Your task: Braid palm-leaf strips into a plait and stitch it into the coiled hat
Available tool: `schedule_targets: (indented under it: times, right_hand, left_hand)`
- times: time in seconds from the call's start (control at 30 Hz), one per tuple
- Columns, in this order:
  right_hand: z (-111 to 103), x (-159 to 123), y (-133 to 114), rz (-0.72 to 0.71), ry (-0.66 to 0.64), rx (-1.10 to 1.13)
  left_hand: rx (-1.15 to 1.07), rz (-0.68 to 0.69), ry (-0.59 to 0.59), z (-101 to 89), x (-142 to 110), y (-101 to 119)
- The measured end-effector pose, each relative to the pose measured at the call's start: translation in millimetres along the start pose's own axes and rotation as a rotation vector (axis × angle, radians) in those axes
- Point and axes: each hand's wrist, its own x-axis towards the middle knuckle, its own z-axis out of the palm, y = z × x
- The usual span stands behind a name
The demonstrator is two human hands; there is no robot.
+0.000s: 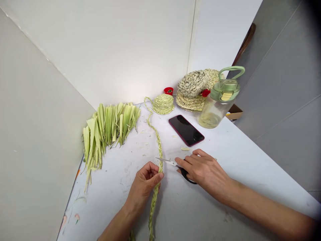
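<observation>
A long pale green braid (158, 142) of corn husk runs toward me across the white table from a small coiled piece (163, 103). Thumb and fingers of my left hand (147, 179) pinch the braid partway along its length. Just to the right, my right hand (202, 170) grips black-handled scissors (184, 172). Their silver blades point left and lie across the braid right above my left fingers. Whether the blades touch it I cannot tell. The braid's near end leaves the bottom of the view.
Loose husks (107, 124) are piled at the left by the wall. A phone (187, 130) lies beyond my right hand. Behind it stand a green-lidded bottle (218, 103), a woven husk hat (192, 88) and a small red cup (168, 90). The table's right edge (265, 159) slants away.
</observation>
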Motion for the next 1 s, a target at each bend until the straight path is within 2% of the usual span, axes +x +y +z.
schedule_targets:
  times: [0.2, 0.37, 0.6, 0.77, 1.0]
  right_hand:
    - [-2.7, 0.3, 2.5, 0.058, -0.041, 0.155]
    - [-0.3, -0.1, 1.7, 0.018, -0.151, 0.086]
    - [-3.6, 0.9, 4.9, 0.093, -0.149, 0.168]
    - [-5.5, 0.2, 2.0, 0.098, -0.276, 0.116]
    - [-4.5, 0.4, 7.9, 0.182, -0.196, 0.153]
  left_hand:
    - [0.024, 0.007, 0.019, 0.0, 2.4, -0.7]
    - [0.029, -0.005, 0.026, -1.2, 3.4, -2.5]
    - [0.034, -0.009, 0.008, -1.8, 1.1, -2.9]
    - [0.056, 0.007, 0.008, -3.2, 1.2, -3.6]
    - [0.088, 0.045, 0.008, -4.1, 3.3, -4.7]
